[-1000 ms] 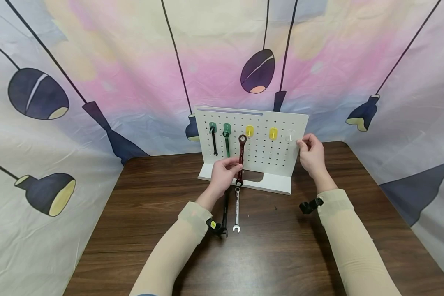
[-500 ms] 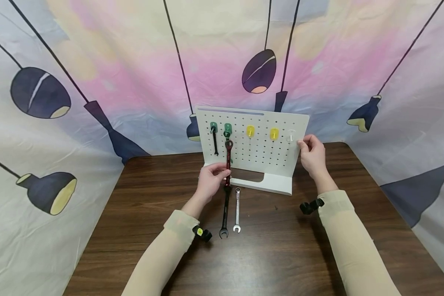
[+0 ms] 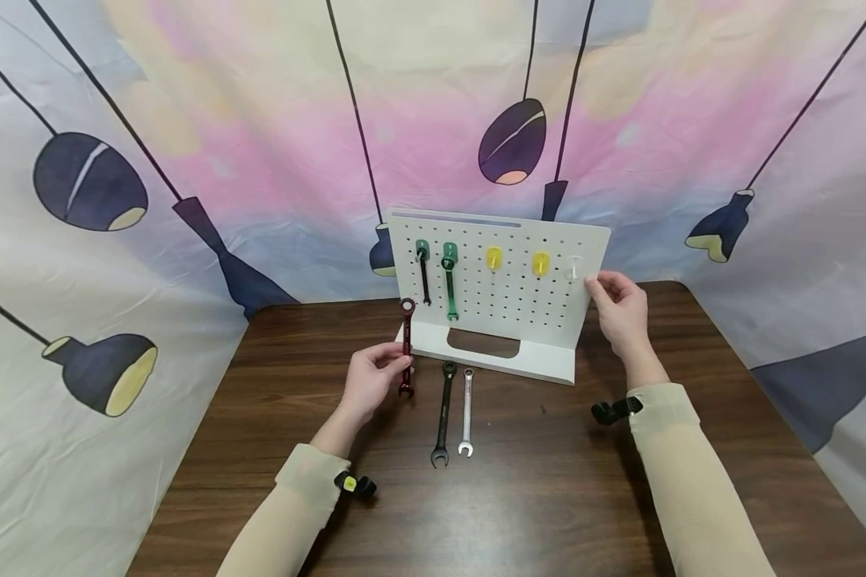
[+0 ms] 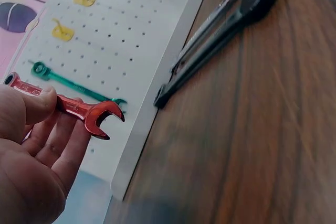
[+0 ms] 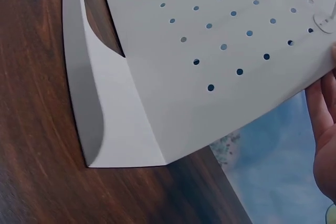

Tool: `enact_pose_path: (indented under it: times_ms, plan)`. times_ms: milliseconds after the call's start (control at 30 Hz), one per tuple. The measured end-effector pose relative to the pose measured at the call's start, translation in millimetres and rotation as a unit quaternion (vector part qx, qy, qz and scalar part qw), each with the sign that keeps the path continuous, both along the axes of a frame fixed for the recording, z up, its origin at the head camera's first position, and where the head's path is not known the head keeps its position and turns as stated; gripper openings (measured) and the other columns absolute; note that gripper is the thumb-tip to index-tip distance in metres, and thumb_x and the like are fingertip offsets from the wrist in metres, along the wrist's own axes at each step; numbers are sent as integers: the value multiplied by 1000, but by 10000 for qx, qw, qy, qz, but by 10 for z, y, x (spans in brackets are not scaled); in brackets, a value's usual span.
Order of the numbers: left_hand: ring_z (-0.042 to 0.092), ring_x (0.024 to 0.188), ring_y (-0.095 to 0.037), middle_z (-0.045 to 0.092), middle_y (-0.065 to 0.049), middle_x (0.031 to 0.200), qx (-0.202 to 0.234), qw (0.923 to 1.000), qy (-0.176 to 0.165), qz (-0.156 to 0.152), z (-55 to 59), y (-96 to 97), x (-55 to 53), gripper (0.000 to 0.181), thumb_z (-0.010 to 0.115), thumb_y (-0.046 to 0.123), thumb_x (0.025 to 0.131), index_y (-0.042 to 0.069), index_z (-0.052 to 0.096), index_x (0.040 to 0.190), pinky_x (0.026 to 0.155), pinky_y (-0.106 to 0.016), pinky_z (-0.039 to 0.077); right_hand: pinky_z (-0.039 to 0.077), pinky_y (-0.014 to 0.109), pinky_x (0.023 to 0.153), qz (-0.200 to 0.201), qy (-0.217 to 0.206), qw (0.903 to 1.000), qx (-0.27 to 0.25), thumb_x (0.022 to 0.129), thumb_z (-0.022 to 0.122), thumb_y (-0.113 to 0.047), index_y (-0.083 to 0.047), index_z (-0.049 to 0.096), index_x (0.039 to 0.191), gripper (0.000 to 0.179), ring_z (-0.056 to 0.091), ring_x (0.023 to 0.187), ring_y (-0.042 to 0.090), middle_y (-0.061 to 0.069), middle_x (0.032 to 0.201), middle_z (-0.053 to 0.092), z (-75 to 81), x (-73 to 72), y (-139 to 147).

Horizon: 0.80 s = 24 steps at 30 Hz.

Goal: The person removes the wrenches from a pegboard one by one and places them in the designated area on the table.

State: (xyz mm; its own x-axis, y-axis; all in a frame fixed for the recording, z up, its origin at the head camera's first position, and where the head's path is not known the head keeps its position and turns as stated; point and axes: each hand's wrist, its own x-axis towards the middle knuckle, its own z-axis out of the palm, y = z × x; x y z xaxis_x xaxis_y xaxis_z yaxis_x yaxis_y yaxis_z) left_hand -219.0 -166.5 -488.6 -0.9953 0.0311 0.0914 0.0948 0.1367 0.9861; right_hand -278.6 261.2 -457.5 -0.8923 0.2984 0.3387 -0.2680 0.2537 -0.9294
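Note:
My left hand pinches a dark red combination wrench between thumb and fingers, upright before the pegboard's lower left corner. In the left wrist view the red wrench's open end points away from the palm. At the white pegboard's right edge, my right hand holds the board between thumb and fingers. A small dark wrench and a green wrench hang from green hooks on the board's left. On the table before it lie a black wrench and a silver wrench, side by side.
Two yellow hooks and a clear hook on the board's right carry no tool. The board's foot has a cut-out and stands on the dark wooden table. Patterned cloth hangs behind the table.
My left hand has moved left and toward me with the red wrench, away from the front of the board's middle. The green and black wrenches are now uncovered. My right hand stays on the board.

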Motion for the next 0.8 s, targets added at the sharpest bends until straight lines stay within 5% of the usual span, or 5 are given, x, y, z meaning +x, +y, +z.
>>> enact_pose_path:
  times_ms: [167, 500, 800]
  plan:
    - [76, 83, -14, 78, -12, 100, -85, 9998, -93, 119, -24, -165, 125, 25, 75, -1, 99, -10, 73, 122, 78, -42, 66, 52, 17, 78, -43, 155, 9997, -204, 103, 76, -23, 5, 70, 128, 38, 64, 93, 5, -14, 99, 68, -85, 5, -33]
    - [75, 80, -13, 75, -30, 105, 213, 9992, -134, 315, -1, -281, 214, 26, 74, -4, 99, -17, 69, 121, 70, -28, 64, 56, 15, 89, 14, 259, 9973, -682, 102, 76, -11, 8, 66, 135, 39, 69, 100, 2, -17, 103, 71, -179, 33, -76]
    - [74, 76, -11, 77, -14, 94, 199, 9986, -80, 481, -11, -278, 269, 22, 75, -5, 98, -15, 72, 117, 66, -28, 63, 56, 17, 92, -110, 324, 9966, -743, 101, 76, -8, 7, 68, 134, 37, 70, 99, 0, -18, 102, 73, -184, 38, -127]
